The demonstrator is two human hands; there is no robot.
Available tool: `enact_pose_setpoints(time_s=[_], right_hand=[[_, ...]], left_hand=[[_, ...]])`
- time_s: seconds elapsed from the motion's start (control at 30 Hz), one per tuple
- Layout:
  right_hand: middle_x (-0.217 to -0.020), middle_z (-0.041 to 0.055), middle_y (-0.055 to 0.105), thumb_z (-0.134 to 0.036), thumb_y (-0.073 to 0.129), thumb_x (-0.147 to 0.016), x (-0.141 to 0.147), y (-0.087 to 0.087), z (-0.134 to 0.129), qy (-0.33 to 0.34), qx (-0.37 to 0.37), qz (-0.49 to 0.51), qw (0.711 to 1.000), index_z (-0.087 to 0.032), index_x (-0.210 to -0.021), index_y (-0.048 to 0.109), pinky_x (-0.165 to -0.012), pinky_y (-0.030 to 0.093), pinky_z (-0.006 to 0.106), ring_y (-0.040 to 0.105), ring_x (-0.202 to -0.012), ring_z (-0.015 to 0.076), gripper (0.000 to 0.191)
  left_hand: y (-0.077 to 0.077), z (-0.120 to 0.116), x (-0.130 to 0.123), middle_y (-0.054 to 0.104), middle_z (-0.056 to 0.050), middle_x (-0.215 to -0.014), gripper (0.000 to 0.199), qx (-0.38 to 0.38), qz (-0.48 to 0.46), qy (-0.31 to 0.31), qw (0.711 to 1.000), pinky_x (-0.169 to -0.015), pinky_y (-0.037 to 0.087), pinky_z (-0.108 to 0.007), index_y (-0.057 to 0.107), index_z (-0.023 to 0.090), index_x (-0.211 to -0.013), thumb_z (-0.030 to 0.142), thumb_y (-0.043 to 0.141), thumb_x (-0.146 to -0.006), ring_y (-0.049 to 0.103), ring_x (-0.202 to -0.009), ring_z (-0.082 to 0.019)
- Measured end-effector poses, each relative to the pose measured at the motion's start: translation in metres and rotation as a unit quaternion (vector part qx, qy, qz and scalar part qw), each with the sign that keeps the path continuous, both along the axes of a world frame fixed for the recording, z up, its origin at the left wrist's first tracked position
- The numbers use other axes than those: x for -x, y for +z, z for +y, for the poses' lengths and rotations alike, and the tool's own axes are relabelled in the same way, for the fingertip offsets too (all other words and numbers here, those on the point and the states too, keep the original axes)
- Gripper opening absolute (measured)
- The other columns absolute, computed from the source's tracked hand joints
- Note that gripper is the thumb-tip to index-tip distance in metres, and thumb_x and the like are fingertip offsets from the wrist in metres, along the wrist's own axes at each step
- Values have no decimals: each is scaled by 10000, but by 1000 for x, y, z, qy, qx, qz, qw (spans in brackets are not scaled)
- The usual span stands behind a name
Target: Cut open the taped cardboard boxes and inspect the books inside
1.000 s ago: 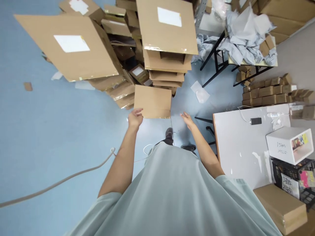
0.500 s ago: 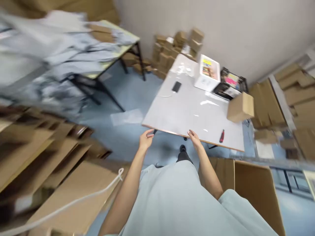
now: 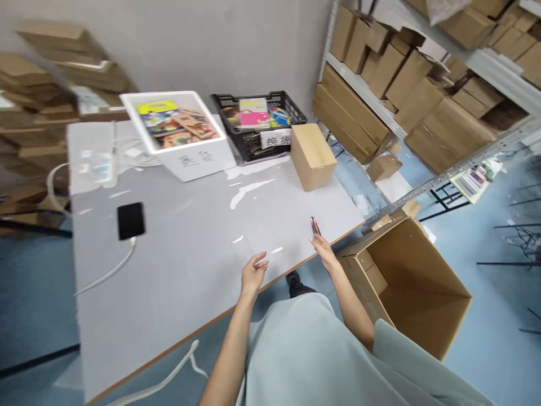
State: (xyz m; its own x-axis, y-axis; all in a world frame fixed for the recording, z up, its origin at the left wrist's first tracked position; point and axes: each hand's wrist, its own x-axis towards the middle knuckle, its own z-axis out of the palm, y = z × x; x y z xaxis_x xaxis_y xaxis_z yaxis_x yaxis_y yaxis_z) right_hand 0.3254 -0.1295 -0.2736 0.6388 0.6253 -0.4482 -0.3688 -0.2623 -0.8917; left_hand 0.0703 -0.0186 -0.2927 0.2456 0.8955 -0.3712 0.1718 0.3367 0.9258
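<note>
My left hand (image 3: 254, 273) hovers over the near edge of the table (image 3: 190, 254), fingers apart and holding nothing. At the table's right end, my right hand (image 3: 324, 252) is at the near end of a small red and black tool (image 3: 315, 226), which looks like a box cutter. Its fingers are loosely spread, and I cannot tell if they touch the tool. Behind it stands a closed brown cardboard box (image 3: 313, 157). A black phone (image 3: 131, 220) with a white cable (image 3: 112, 270) lies on the left part of the table.
A white box (image 3: 190, 160) and a black crate (image 3: 253, 149), both holding colourful packages, stand at the back of the table. A large open carton (image 3: 416, 287) is on the floor at my right. Shelves of boxes (image 3: 406, 84) rise behind; stacked boxes (image 3: 38, 113) are at left.
My view has swung right and come closer to the table. Both hands have moved in over the near edge, the right one reaching the red and black tool.
</note>
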Motion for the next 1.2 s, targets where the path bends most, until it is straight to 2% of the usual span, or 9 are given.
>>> enact_pose_setpoints(time_s=[0.1, 0.2, 0.43, 0.5, 0.6, 0.77, 0.93, 1.03, 1.2], right_hand=[[-1451, 214, 818, -621, 1022, -695, -29, 5, -12, -37, -22, 18, 999, -154, -1475, 788, -1370, 439, 525, 703, -1497, 375, 939], [-1504, 238, 790, -642, 1027, -698, -51, 9, -44, -88, -43, 30, 995, -142, -1494, 776, -1371, 436, 548, 683, -1523, 395, 973], [-1660, 153, 719, -695, 979, -787, -53, 18, -176, -244, -105, 17, 964, -243, -1537, 755, -1403, 418, 544, 600, -1634, 359, 903], [-1651, 147, 727, -685, 961, -820, -38, 19, -228, -288, -121, 2, 950, -247, -1543, 753, -1404, 423, 542, 612, -1626, 352, 871], [-1621, 146, 749, -675, 953, -842, 3, 14, -313, -353, -126, -16, 927, -259, -1536, 762, -1392, 445, 551, 644, -1596, 358, 832], [-1595, 153, 764, -709, 979, -802, 106, -3, -443, -465, -87, 3, 881, -285, -1479, 797, -1361, 485, 589, 641, -1592, 389, 820], [-1578, 179, 767, -737, 1026, -704, 183, -16, -527, -548, -75, 54, 832, -272, -1432, 810, -1343, 501, 608, 658, -1572, 408, 890], [-1553, 183, 782, -734, 1033, -686, 195, -22, -560, -571, -91, 68, 813, -267, -1409, 816, -1341, 501, 611, 658, -1571, 412, 887], [-1533, 171, 792, -729, 1009, -710, 175, -35, -626, -571, -136, 70, 807, -267, -1398, 822, -1299, 552, 576, 684, -1538, 400, 850]], left_hand=[[9, -3, -58, 831, -157, -1391, 462, -4, -8, -76, 997, -1078, 681, -494, 800, 209, -1144, 146, 703, -696, 852, -1161, -330], [16, -18, -96, 823, -161, -1420, 470, -7, -5, -150, 989, -1064, 687, -500, 805, 207, -1156, 154, 723, -696, 854, -1146, -325], [11, -82, -160, 821, -162, -1411, 472, -23, 2, -307, 951, -1089, 675, -509, 799, 212, -1200, 179, 757, -731, 849, -1150, -317], [3, -125, -176, 801, -162, -1461, 498, -23, -11, -357, 934, -1116, 662, -495, 791, 212, -1243, 175, 745, -749, 842, -1173, -303], [-15, -215, -179, 801, -162, -1463, 491, -3, -28, -441, 897, -1090, 672, -477, 802, 212, -1250, 174, 744, -764, 846, -1162, -304], [-43, -377, -137, 853, -159, -1309, 444, 65, -26, -567, 821, -968, 706, -481, 841, 209, -1124, 107, 741, -704, 869, -1024, -324], [-45, -478, -117, 844, -162, -1348, 471, 86, -33, -636, 766, -925, 704, -442, 845, 218, -1137, 79, 734, -701, 860, -1064, -314], [-42, -520, -119, 836, -163, -1378, 393, 76, -41, -658, 748, -986, 695, -442, 837, 221, -1169, 162, 783, -784, 849, -1110, -305], [-48, -615, -132, 835, -172, -1357, 371, 53, -64, -677, 731, -1076, 660, -436, 842, 226, -1208, 482, 804, -943, 809, -1252, -331]])
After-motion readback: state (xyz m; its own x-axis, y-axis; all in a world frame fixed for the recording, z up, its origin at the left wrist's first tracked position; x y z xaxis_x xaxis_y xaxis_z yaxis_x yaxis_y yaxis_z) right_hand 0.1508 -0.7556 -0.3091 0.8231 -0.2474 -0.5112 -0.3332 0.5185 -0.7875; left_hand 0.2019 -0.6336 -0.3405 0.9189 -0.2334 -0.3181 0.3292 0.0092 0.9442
